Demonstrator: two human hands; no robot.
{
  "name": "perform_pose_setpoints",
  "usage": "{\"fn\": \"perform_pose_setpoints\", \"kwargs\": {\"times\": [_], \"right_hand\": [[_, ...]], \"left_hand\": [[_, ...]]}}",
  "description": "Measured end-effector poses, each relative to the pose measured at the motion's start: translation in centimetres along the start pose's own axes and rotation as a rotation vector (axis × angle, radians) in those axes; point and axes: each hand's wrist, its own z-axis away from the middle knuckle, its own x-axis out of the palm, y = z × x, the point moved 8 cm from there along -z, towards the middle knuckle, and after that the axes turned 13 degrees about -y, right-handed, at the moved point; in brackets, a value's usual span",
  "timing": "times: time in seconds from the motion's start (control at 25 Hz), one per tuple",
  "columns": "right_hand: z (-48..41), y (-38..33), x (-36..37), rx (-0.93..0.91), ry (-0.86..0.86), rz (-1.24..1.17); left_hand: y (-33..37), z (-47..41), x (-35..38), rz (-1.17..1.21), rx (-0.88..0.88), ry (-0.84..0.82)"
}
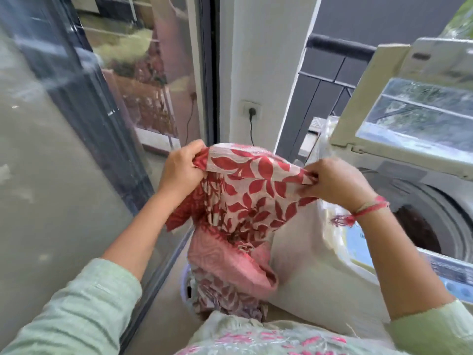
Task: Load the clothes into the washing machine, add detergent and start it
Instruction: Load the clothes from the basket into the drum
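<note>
The fingers of the left hand [179, 167] and right hand [335, 183] pinch the top edge of the red leaf-print cloth [250, 190], held left of the open washing machine [409, 190]. If lifted too low, the hanging tail may snag on the machine's rim. Below the cloth, what may be a basket [184, 283] is mostly hidden.

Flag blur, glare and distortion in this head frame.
Head view: fisheye bows the straight edges; the glass door is motion-smeared and carries reflections; the washer lid window mirrors trees; the left hand, right hand and red leaf-print cloth are reasonably sharp; the daylight is soft, with no hard shadows; the drum interior is dark.
</note>
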Motion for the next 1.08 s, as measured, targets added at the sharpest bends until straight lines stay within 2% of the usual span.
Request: {"fn": "perform_pose_setpoints", "kwargs": {"times": [0.04,0.08,0.12,0.2,0.24,0.28,0.36,0.4,0.52,0.56,0.64,0.72,0.76,0.8,0.84,0.92,0.96,1.0,1.08], "right_hand": [[-0.9,0.9,0.6,-0.008,0.084,-0.06],[-1.6,2.1,0.7,-0.021,0.206,-0.22],[-2.2,3.3,0.8,-0.045,0.311,-0.496],[-3.5,4.0,1.9,-0.148,0.312,-1.198],[-4.0,3.7,2.2,-0.214,0.299,-1.443],[-4.2,3.3,2.0,-0.263,0.314,-1.542],[-4.0,2.0,0.0,-0.373,0.349,-1.416],[-3.5,1.4,-1.0,-0.427,0.386,-1.166],[-1.9,-1.5,-0.7,-0.533,0.582,0.061],[-2.4,-1.4,1.2,-0.522,0.521,0.233],[-3.0,0.0,3.3,-0.416,0.404,0.32],[-3.4,2.7,2.4,-0.176,0.425,0.184],[-3.3,3.8,1.1,-0.076,0.444,0.025],[-3.5,5.0,-0.1,-0.014,0.497,-0.202],[-4.1,6.3,-1.0,0.016,0.515,-0.531],[-5.2,7.0,-2.3,-0.015,0.466,-1.274],[-5.3,7.3,-4.1,-0.046,0.507,-1.474],[-4.7,8.1,-6.7,-0.083,0.617,-1.523],[-1.4,10.1,-14.2,-0.183,0.95,-1.287]], "left_hand": [[0.4,-0.4,-0.9,-0.062,0.018,0.002],[0.6,-1.1,-2.0,-0.108,0.025,0.022],[0.8,-2.0,-3.4,-0.141,0.02,0.061],[1.0,-4.0,-5.9,-0.181,0.002,0.137],[0.9,-5.1,-6.6,-0.192,-0.015,0.143],[0.8,-6.1,-6.8,-0.207,-0.032,0.128],[0.2,-7.4,-6.3,-0.294,-0.056,0.035],[-0.3,-7.4,-5.4,-0.358,-0.046,-0.053],[-1.8,-5.8,-2.9,-0.441,0.065,-0.256],[-3.0,-5.0,-2.4,-0.446,0.074,-0.291],[-5.5,-3.9,-1.9,-0.384,0.018,-0.304],[-7.2,-3.5,-1.8,-0.174,-0.098,-0.257],[-7.3,-3.6,-2.0,-0.06,-0.163,-0.212],[-7.1,-4.1,-2.3,0.031,-0.22,-0.16],[-6.4,-4.8,-2.9,0.083,-0.249,-0.098],[-4.3,-7.0,-4.1,0.148,-0.22,0.008],[-3.0,-8.5,-4.7,0.163,-0.172,0.042],[-1.3,-10.0,-5.3,0.168,-0.117,0.058],[2.4,-13.2,-6.3,0.149,-0.005,0.094]]}}
